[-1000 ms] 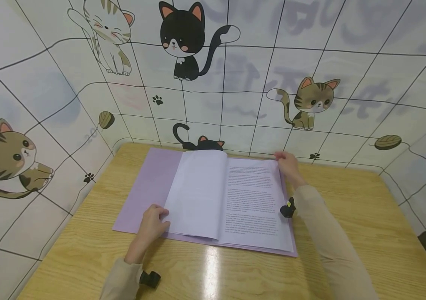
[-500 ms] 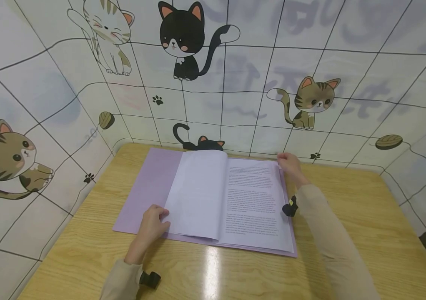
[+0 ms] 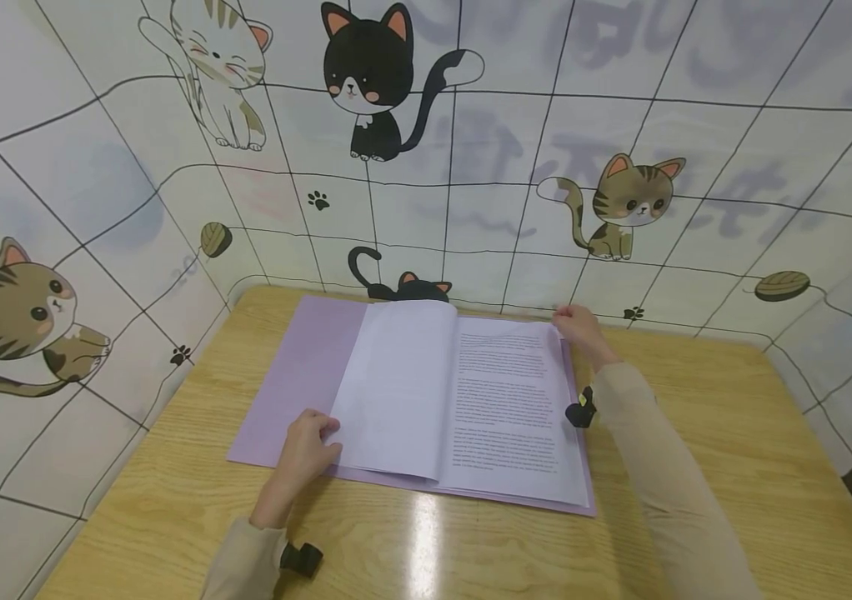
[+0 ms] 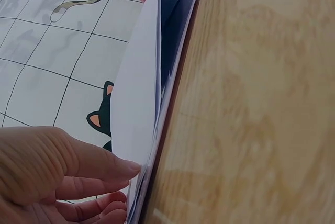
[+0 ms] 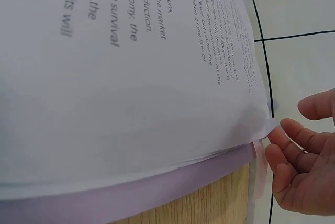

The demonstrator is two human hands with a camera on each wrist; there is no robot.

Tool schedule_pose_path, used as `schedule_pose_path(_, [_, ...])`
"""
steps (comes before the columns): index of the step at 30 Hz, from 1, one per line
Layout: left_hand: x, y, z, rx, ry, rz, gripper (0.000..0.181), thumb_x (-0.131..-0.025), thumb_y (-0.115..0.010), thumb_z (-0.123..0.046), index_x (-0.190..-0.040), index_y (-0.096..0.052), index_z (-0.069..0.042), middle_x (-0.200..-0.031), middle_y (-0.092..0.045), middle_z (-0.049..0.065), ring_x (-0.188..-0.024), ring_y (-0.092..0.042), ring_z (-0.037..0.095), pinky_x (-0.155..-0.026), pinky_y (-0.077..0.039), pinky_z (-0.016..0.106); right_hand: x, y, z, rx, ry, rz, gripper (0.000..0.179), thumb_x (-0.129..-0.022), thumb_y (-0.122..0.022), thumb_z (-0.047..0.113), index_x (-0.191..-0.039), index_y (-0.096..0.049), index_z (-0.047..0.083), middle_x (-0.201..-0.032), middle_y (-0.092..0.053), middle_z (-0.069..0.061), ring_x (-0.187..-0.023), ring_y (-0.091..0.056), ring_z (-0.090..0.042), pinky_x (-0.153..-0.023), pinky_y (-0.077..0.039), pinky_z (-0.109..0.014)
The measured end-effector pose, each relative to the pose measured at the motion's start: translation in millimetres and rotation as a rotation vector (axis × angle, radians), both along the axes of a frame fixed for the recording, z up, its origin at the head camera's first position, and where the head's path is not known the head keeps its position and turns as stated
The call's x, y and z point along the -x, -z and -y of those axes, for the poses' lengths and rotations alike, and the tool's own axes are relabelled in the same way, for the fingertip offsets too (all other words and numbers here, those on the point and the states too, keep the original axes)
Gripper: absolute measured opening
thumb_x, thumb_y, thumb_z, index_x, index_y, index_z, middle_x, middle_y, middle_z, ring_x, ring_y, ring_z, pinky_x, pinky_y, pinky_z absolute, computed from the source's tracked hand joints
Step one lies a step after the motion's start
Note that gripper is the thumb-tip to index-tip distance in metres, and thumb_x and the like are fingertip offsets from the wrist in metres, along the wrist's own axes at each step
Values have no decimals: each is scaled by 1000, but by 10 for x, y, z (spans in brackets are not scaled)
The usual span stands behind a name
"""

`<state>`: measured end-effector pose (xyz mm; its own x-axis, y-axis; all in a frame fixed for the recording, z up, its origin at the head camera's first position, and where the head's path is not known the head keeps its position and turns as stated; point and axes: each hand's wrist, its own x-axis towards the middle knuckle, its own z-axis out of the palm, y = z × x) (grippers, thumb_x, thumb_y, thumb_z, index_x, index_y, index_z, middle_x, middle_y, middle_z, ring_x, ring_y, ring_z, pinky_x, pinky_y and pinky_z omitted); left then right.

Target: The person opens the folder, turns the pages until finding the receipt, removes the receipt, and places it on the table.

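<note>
A document folder with a lilac cover (image 3: 313, 350) lies spread on the wooden table, with a blank white page (image 3: 396, 392) on its left side and a printed page (image 3: 504, 400) on its right. My left hand (image 3: 308, 448) rests at the lower left edge of the blank page, its thumb (image 4: 125, 169) on the paper and its other fingers bent beside the edge. At the printed page's top right corner is my right hand (image 3: 582, 333). The right wrist view shows its fingertips (image 5: 277, 135) right at that corner, the thumb held apart from them.
Walls printed with cartoon cats (image 3: 366, 75) and grid lines stand directly behind the folder and along both sides. The wooden table (image 3: 516, 558) extends in front of the folder and to its right. Small black cameras (image 3: 302, 560) sit on both wrists.
My right hand has shifted slightly right at the page's top corner during the first half second, then stays nearly still. The left hand and the folder keep their places.
</note>
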<state>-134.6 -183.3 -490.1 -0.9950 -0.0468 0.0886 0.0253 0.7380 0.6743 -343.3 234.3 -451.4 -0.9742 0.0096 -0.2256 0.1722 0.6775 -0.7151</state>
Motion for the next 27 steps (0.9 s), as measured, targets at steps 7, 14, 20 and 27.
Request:
schedule_pose_path(7, [-3,9,3,0,8,-13,20,-67,-69,10,-88,-67,11,-89,-58,18,-77,-53,26,-70,-50,39,-10,-15,7,-34,-12,3,45,-92,-41,18,-126,-45,-12,-127,-47,-27,-112,-43,-37,-96,-37,-46])
schedule_pose_path(14, [1,8,3,11,1,-5,20,-68,-69,9,-88,-67,11,-90,-58,18,-79,-55,27,-73,-51,42,2,-15,-25,-22,-2,36,49,-95,-36,25,-128,-42,-11,-126,-46,-26,-113,-43,-36,-97,-36,-47])
schedule_pose_path(20, [2,14,6,20,2,-2,21,-68,-70,8,-89,-67,10,-90,-58,17,-79,-54,26,-73,-50,41,-7,-43,-25,-6,-16,76,53,-99,-32,33,-129,-40,-10,-124,-45,-25,-113,-41,-36,-98,-35,-49])
schedule_pose_path(27, [1,16,13,19,9,-8,21,-68,-69,8,-89,-66,10,-90,-58,18,-79,-53,27,-74,-50,42,-24,-62,-22,30,8,60,50,-100,-30,33,-119,-44,-11,-111,-46,-21,-103,-42,-33,-89,-38,-44])
